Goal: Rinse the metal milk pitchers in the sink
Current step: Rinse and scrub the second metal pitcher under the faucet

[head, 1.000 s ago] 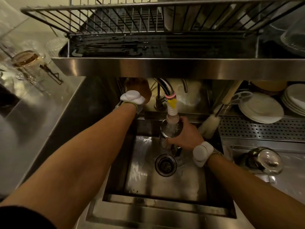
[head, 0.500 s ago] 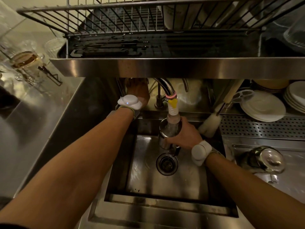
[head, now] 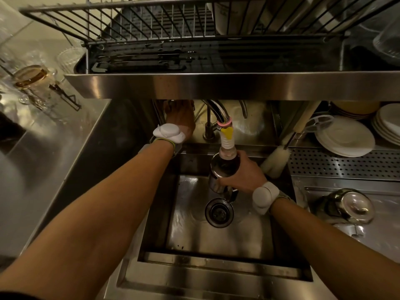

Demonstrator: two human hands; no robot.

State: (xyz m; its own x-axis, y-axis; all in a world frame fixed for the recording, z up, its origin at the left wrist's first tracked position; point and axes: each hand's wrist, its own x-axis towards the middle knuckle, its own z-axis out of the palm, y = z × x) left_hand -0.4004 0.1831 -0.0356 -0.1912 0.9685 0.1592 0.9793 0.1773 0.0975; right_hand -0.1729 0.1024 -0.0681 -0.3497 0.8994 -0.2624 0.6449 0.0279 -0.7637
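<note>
Stainless steel surface surrounds a sunken sink, with a drying shelf overhanging its back. The right hand grips a metal milk pitcher, fingers wrapped round its body, holding it upright over the drain with its mouth right under the faucet nozzle. The left hand reaches back beneath the shelf; its fingers are hidden, so I cannot tell its grip. To the right, what looks like another pitcher lies on the surface, below stacked plates.
</note>
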